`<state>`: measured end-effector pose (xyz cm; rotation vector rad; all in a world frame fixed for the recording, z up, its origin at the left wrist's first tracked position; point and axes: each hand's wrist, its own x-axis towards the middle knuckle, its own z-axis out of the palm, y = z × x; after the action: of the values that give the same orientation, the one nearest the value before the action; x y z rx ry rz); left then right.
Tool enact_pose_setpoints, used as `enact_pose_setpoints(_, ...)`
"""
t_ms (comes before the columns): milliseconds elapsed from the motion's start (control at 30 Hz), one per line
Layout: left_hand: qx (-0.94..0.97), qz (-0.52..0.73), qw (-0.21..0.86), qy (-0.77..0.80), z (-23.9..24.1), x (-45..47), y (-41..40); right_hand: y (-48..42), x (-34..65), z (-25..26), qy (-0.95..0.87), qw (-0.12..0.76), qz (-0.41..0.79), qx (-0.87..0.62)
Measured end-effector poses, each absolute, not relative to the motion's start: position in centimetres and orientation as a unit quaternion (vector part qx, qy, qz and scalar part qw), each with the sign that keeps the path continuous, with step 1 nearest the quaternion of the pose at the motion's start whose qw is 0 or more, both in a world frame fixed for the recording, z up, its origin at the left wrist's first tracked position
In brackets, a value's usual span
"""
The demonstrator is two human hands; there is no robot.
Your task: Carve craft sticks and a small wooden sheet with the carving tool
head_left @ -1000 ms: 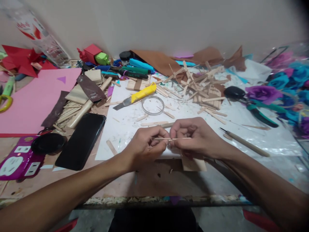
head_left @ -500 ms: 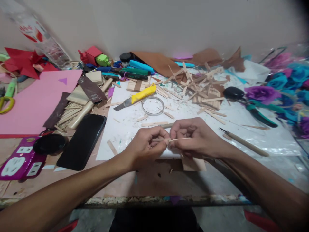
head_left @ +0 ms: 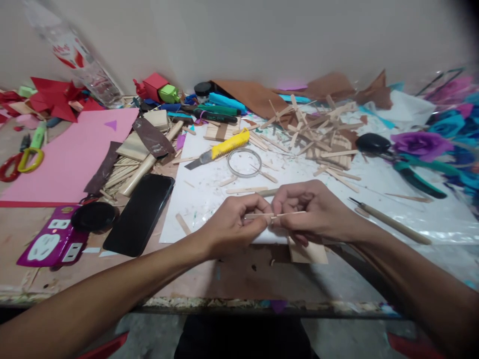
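Note:
Both hands meet above the near edge of the white sheet (head_left: 209, 219). My left hand (head_left: 239, 219) pinches one end of a thin wooden stick (head_left: 255, 216) between thumb and fingers. Opposite it, my right hand (head_left: 314, 214) is closed on a thin strip of the same wood (head_left: 294, 214); whether it is one stick or two pieces, I cannot tell where the fingertips meet. Below the right hand lies a small flat wooden piece (head_left: 309, 253). A craft stick (head_left: 247, 190) lies flat just beyond the hands.
A yellow utility knife (head_left: 230, 143) with blade out lies beside a clear ring (head_left: 244, 163). Behind is a heap of craft sticks (head_left: 322, 124). Pliers (head_left: 419, 182) and a carving tool (head_left: 392, 223) lie right, a phone (head_left: 140, 214) and scissors (head_left: 32, 154) left.
The whole view has shifted, so everything sits slightly further right. Both hands keep the same pinch on the wood, with little visible change.

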<state>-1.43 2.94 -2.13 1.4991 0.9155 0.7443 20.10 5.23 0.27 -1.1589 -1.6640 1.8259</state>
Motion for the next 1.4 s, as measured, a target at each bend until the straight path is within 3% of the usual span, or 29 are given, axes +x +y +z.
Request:
enact_pose_setpoints(733,0.602,0.322,0.611,0.4,-2.4,-1.5,2.8,5.2,19.9,1.2,-0.612,0.208,0.645,-0.408)
enact_pose_setpoints(1000,0.645,0.349,0.556,0.392,-2.4,-1.6,3.0,5.2,19.9,1.2,-0.625,0.207,0.63,-0.412)
enact_pose_setpoints(1400,0.646,0.333,0.567,0.387,-2.1,-1.5,2.8,5.0,19.8,0.9,-0.614,0.216,0.641,-0.407)
